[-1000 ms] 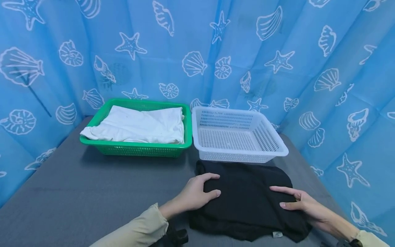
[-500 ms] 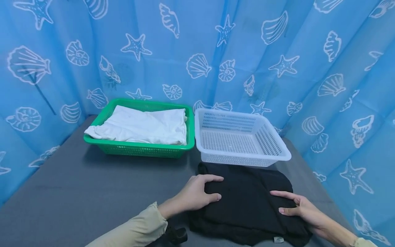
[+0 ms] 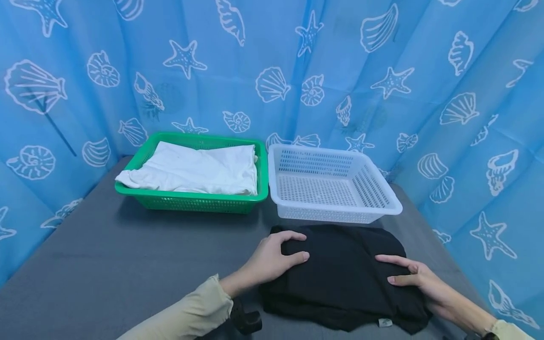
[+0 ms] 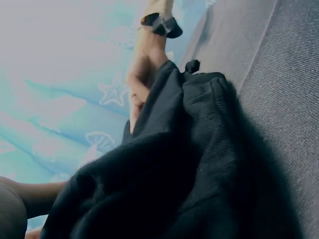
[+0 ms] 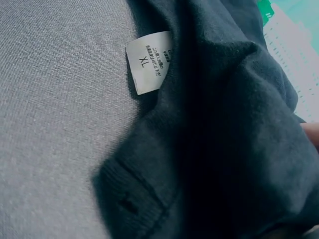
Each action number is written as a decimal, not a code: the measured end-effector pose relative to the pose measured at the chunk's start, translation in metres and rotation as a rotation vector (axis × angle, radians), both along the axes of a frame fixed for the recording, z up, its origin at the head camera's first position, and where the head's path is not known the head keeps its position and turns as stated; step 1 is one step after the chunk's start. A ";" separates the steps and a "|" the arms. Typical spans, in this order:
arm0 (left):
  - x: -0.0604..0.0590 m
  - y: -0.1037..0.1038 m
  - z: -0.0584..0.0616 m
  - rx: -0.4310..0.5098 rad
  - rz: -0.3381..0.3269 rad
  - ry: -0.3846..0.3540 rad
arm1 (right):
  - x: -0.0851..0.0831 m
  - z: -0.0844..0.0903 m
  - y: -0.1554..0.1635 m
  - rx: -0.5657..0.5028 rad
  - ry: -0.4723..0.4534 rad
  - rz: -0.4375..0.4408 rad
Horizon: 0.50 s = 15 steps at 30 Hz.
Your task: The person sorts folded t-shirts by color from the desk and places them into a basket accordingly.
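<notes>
Black garment [image 3: 344, 276] lies low centre on my grey worktop [image 3: 127, 264]; left hand [image 3: 272, 260] and right hand [image 3: 418, 278] grip its edges; blue seashell curtain [image 3: 272, 71] behind.

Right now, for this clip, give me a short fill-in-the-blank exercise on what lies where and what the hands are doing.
1. Both hands, the left hand and the right hand, grip the folded ____ garment.
2. The white cloth lies in the ____ basket.
3. The size tag on the garment reads ____.
4. The white basket holds ____.

Missing words: black; green; XL; nothing
</notes>
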<state>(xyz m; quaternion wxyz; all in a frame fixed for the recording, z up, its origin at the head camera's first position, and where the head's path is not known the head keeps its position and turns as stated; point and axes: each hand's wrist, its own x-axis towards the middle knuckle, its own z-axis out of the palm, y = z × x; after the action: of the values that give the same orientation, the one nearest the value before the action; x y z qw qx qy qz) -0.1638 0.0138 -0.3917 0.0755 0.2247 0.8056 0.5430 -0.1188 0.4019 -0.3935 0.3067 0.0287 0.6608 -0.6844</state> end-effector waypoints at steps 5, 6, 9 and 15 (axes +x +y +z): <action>-0.002 0.002 -0.008 0.017 0.001 -0.069 | 0.002 0.005 -0.001 0.021 0.024 -0.009; -0.002 0.003 -0.009 0.027 0.001 -0.065 | 0.003 0.006 -0.001 0.051 0.041 -0.019; -0.001 0.003 -0.006 0.077 -0.014 -0.042 | 0.006 0.008 0.000 0.135 0.082 -0.050; 0.001 0.000 0.011 0.188 -0.061 0.008 | 0.007 0.013 0.003 0.194 0.116 -0.077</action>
<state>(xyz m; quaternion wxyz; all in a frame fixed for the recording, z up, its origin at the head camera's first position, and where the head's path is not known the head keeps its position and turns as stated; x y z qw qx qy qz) -0.1630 0.0134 -0.3809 0.0674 0.2575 0.7442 0.6126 -0.1113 0.4048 -0.3802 0.2371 0.0440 0.7391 -0.6289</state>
